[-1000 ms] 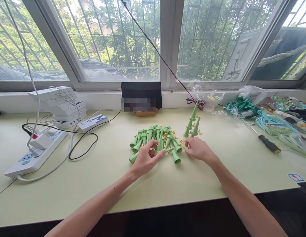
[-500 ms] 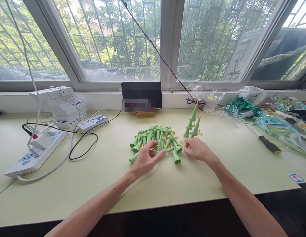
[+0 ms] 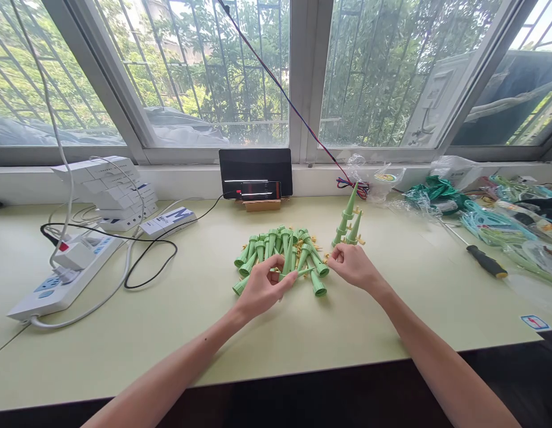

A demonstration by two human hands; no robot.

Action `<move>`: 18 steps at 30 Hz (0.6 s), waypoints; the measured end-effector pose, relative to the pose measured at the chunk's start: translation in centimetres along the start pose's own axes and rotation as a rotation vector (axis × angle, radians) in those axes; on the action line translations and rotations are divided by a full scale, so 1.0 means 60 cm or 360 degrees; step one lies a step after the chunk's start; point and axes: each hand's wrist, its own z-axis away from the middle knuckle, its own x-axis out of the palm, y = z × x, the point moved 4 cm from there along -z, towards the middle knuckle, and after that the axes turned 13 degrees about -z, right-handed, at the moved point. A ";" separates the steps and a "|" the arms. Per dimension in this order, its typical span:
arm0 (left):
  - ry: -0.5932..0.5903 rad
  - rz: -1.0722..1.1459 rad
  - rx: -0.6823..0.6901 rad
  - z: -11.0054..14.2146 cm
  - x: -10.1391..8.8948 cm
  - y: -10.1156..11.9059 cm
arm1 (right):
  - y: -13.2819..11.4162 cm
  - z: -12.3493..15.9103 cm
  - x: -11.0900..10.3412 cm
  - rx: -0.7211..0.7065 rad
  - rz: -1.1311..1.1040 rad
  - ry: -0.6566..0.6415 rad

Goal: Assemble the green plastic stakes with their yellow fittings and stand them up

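My left hand point(image 3: 265, 284) is closed around a green plant-watering spike point(image 3: 306, 271), whose thin tip points right past my thumb. Beside and behind these fingers lies a pile of green cone-shaped watering spikes point(image 3: 272, 239), with small yellow valves point(image 3: 318, 248) scattered along its right side. My right hand point(image 3: 353, 264) rests at the right of the pile with thumb and fingers pinched together. What they pinch, if anything, is hidden. Just behind it stand green spikes fitted with yellow valves point(image 3: 348, 217), stacked upright in a taller and a shorter column.
A phone point(image 3: 260, 191) leans before a black tablet point(image 3: 256, 161) at the window. On the left are a power strip point(image 3: 64, 279), cables and stacked white boxes point(image 3: 119, 193). A screwdriver point(image 3: 486, 261) and plastic-wrapped items point(image 3: 494, 223) lie on the right.
My right hand has shifted slightly left, toward the pile, with its fingers still pinched. The left hand stays almost in place, holding the spike.
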 end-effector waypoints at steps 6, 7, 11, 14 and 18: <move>-0.0001 0.0038 0.0000 0.000 0.000 -0.001 | -0.044 0.015 0.024 -0.0376 -0.0359 0.0011; 0.0002 0.0045 0.0000 0.000 0.000 -0.002 | -0.055 0.018 0.028 -0.0419 -0.0403 -0.0005; 0.0042 0.0096 -0.0014 -0.002 -0.003 -0.007 | -0.098 0.016 0.040 -0.0466 -0.0580 -0.0161; 0.0107 0.0177 -0.0035 -0.005 -0.007 -0.007 | -0.120 -0.001 0.049 -0.0537 -0.0610 -0.0245; 0.0167 0.0280 -0.0068 -0.009 -0.012 -0.007 | -0.115 -0.022 0.060 -0.0652 -0.0517 -0.0077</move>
